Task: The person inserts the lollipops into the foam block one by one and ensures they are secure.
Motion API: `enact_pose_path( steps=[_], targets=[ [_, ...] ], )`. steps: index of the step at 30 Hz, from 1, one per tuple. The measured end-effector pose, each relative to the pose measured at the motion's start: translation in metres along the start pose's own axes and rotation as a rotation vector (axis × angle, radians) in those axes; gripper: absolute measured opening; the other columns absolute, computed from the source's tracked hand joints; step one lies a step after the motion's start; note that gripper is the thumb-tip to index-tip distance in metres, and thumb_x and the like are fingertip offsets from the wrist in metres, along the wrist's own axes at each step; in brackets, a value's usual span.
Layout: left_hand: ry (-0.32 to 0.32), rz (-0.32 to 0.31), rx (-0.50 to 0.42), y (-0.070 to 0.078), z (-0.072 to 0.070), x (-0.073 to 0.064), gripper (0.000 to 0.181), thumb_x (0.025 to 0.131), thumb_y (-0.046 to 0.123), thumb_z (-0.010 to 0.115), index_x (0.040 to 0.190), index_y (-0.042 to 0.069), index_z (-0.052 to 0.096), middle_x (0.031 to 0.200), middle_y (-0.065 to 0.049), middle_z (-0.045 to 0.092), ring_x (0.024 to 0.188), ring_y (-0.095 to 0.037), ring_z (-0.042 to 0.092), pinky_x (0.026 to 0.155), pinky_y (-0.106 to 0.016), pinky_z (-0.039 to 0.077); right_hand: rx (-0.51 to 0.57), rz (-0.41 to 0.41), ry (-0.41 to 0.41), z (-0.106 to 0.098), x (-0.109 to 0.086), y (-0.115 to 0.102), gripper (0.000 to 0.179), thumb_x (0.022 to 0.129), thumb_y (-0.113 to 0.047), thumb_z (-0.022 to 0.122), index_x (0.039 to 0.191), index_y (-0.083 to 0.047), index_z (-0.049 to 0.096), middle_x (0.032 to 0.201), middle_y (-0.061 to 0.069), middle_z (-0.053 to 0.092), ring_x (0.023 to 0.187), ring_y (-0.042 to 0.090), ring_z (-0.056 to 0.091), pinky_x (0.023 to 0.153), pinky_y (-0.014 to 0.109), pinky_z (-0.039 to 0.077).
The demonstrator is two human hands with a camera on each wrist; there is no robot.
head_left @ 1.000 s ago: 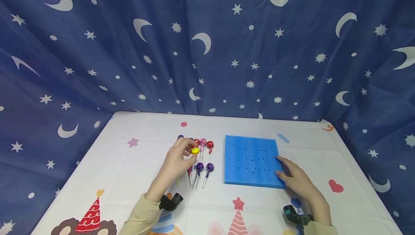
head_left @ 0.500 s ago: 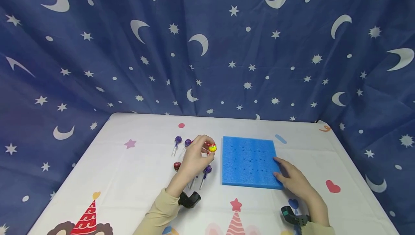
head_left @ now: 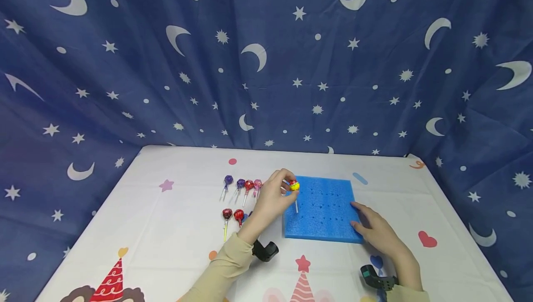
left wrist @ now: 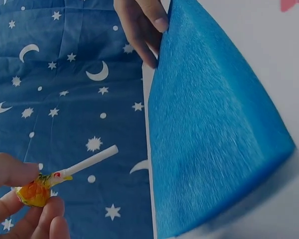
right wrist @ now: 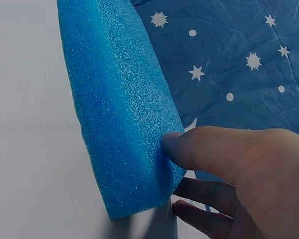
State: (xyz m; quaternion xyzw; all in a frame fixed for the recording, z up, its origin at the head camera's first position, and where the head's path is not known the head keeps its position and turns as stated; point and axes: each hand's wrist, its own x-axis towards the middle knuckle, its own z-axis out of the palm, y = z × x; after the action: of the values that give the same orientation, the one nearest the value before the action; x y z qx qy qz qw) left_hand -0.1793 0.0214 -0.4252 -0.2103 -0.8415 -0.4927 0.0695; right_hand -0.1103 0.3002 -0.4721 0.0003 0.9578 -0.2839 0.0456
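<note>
My left hand (head_left: 272, 199) pinches a yellow-and-red wrapped lollipop (head_left: 294, 185) by its candy head. In the head view its white stick points down, overlapping the left part of a blue foam block (head_left: 329, 228) with rows of small holes in its top. The left wrist view shows the lollipop (left wrist: 36, 193) between thumb and fingers, apart from the foam. My right hand (head_left: 381, 232) rests on the block's right edge, thumb (right wrist: 182, 147) and fingers spread along it. Nothing else is in that hand.
Left of the block, several lollipops lie in two rows: purple (head_left: 228, 180), red (head_left: 249, 185) and pink (head_left: 257, 184) at the back, dark red (head_left: 226, 213) and red (head_left: 239, 215) in front. My left forearm hides others. A starry blue curtain (head_left: 200, 89) hangs behind the table.
My left hand has carried the yellow lollipop rightward from the group to the foam block's left side, its stick now hanging down. My right hand stays at the block's edge.
</note>
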Motion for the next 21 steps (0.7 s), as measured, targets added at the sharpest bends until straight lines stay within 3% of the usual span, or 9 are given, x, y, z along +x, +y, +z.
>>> enact_pose_path(
  steps=[7, 12, 21],
  targets=[
    [-0.017, 0.027, 0.019, 0.008, 0.016, 0.014, 0.034, 0.083, 0.010, 0.071, 0.115, 0.013, 0.060, 0.106, -0.006, 0.061, 0.085, -0.019, 0.064, 0.075, -0.028, 0.055, 0.005, 0.016, -0.001, 0.001, 0.001, -0.001, 0.061, 0.093, -0.024, 0.059, 0.146, -0.003, 0.036, 0.150, 0.028, 0.033, 0.137, 0.053, 0.029, 0.103, 0.069, 0.027],
    [-0.024, 0.052, 0.023, 0.011, 0.029, 0.025, 0.030, 0.083, 0.010, 0.071, 0.111, 0.012, 0.062, 0.106, -0.006, 0.061, 0.085, -0.017, 0.064, 0.073, -0.019, 0.051, 0.010, 0.012, 0.007, 0.001, 0.003, 0.002, 0.061, 0.093, -0.024, 0.058, 0.146, -0.004, 0.035, 0.150, 0.028, 0.033, 0.137, 0.053, 0.028, 0.103, 0.069, 0.027],
    [-0.057, 0.060, 0.021, 0.014, 0.048, 0.039, 0.025, 0.083, 0.010, 0.072, 0.106, 0.010, 0.063, 0.105, -0.006, 0.061, 0.084, -0.015, 0.065, 0.074, -0.015, 0.051, 0.015, 0.038, -0.011, 0.003, 0.003, 0.003, 0.061, 0.093, -0.025, 0.059, 0.146, -0.005, 0.037, 0.149, 0.028, 0.034, 0.137, 0.052, 0.028, 0.104, 0.069, 0.026]
  ],
)
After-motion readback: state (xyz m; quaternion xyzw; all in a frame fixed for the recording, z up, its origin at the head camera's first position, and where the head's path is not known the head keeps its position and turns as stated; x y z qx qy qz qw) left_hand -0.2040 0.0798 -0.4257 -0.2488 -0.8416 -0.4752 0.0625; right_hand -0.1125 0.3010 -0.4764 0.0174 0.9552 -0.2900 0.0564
